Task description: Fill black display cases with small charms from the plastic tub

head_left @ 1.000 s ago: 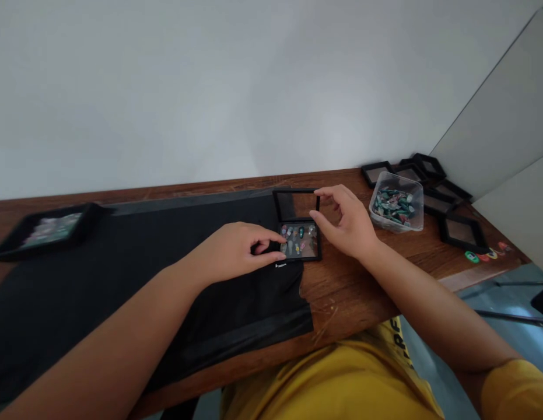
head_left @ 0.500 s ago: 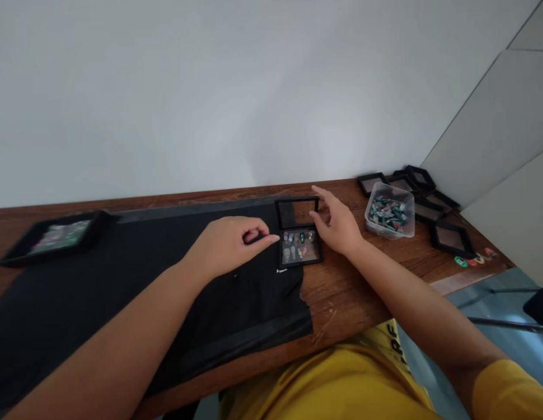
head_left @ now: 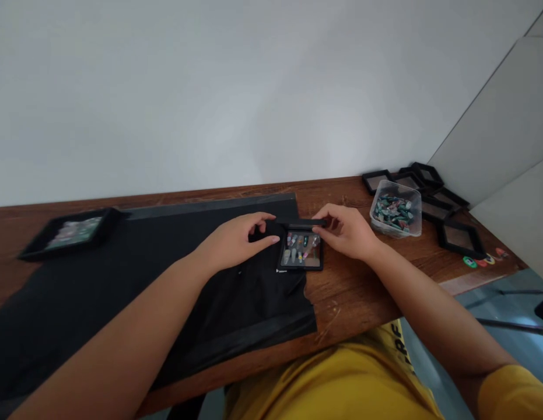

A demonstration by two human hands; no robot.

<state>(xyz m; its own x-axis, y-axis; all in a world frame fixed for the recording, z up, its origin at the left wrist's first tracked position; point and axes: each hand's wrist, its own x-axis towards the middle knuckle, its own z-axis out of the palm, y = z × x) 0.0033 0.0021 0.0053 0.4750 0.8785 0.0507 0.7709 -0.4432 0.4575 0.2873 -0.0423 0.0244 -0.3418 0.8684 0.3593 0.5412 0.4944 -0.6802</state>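
A small black-framed display case (head_left: 301,268) lies at the right edge of a black cloth, with several decorated false nails (head_left: 300,249) in its bottom half. Its hinged lid (head_left: 301,222) stands tilted up, seen nearly edge-on. My right hand (head_left: 347,232) pinches the lid's right end between thumb and fingers. At the left side, my left hand (head_left: 236,239) has its index fingertip against the lid's corner and its thumb by the case's left edge; the fingers curve around that side.
A clear plastic tub (head_left: 396,210) full of loose false nails stands to the right. Several black frames (head_left: 461,238) lie behind and beside it, near small coloured round pieces (head_left: 469,261). Far left, a black tray (head_left: 70,234) holds shiny pieces. A white wall (head_left: 210,105) rises behind the table.
The lid, which lay folded back flat, has swung up toward me. My right hand has closed on its right end, and my left hand has come up against its left corner.
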